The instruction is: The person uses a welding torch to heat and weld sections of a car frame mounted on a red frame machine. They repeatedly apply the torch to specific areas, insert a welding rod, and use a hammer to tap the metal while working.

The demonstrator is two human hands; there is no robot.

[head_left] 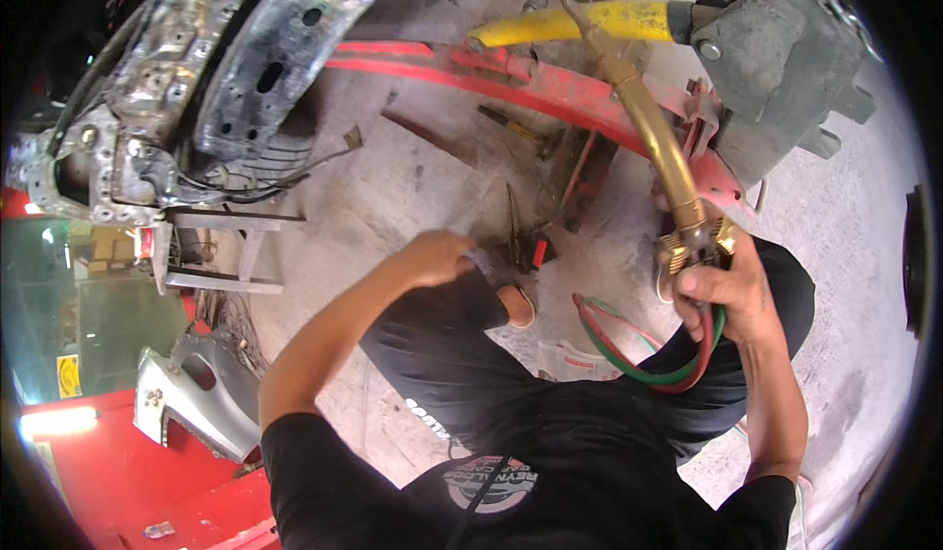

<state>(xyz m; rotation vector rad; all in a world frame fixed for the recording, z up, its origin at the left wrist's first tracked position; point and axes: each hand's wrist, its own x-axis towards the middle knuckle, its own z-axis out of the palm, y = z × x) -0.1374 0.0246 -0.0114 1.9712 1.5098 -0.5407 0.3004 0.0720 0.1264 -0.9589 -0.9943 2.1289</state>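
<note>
Gripping the lit brass torch (pixel 656 147), the right hand (pixel 722 285) heats bare metal (pixel 295 29) above; the left hand (pixel 437 255) curls loosely, empty; cutting looks unfinished.

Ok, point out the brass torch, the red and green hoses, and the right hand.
brass torch (pixel 660 147): head view, on the curved brass neck.
red and green hoses (pixel 643 371): head view, on the loop below the grip.
right hand (pixel 727 290): head view, on its back, gripping the torch.

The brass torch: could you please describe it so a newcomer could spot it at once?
Find the curved red frame lying across the concrete floor. The brass torch crosses above it, gripped by the right hand. Unlike the neighbouring yellow bar, it trails red and green hoses.
</note>
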